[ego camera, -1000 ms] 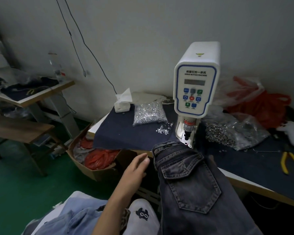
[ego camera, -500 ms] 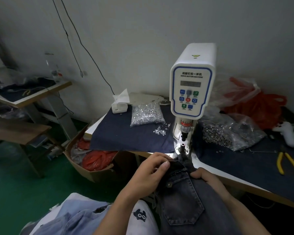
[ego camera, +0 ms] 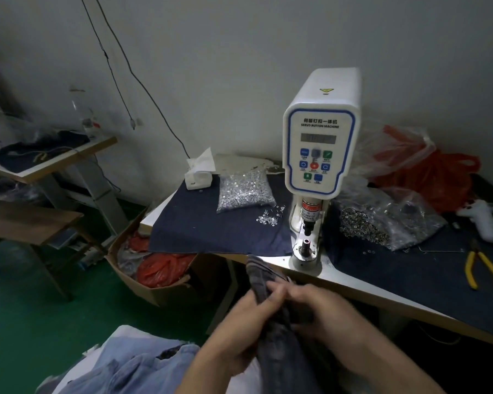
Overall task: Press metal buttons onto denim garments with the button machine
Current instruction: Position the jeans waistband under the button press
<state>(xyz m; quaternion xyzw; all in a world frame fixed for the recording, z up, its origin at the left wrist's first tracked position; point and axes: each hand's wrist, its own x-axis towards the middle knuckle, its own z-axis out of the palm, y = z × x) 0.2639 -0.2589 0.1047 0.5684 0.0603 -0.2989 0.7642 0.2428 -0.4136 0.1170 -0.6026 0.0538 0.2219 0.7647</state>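
Down at about 6 o'clock in the view, the dark denim garment (ego camera: 271,322) hangs off the front edge of the surface (ego camera: 382,297), bunched up between both hands. Left hand (ego camera: 239,331) has its fingers (ego camera: 273,291) curled round the fabric from the 9 o'clock side; right hand (ego camera: 322,311) grips it from the 3 o'clock side. It's all motion-blurred, so I can't tell exactly which bit of the denim each one pinches.

Just past the garment's top end, at 12 o'clock from the hands, stands the white button machine (ego camera: 320,143), its lower die post (ego camera: 306,245) bare, not touching the denim.

At 10 o'clock from the machine's base sits a clear bag of silvery buttons (ego camera: 244,190) on a navy cloth (ego camera: 211,231), with a few loose ones (ego camera: 269,217) spilled just beside it. A tissue box (ego camera: 198,177) is near the bag's far corner. At 3 o'clock from the machine there's another bag of metal rings (ego camera: 365,223), then yellow-handled pliers (ego camera: 478,268) further out. A cardboard box (ego camera: 143,282) with red plastic bags sits on the floor at 9 o'clock, and lighter blue denim (ego camera: 131,368) is piled at 7 o'clock.
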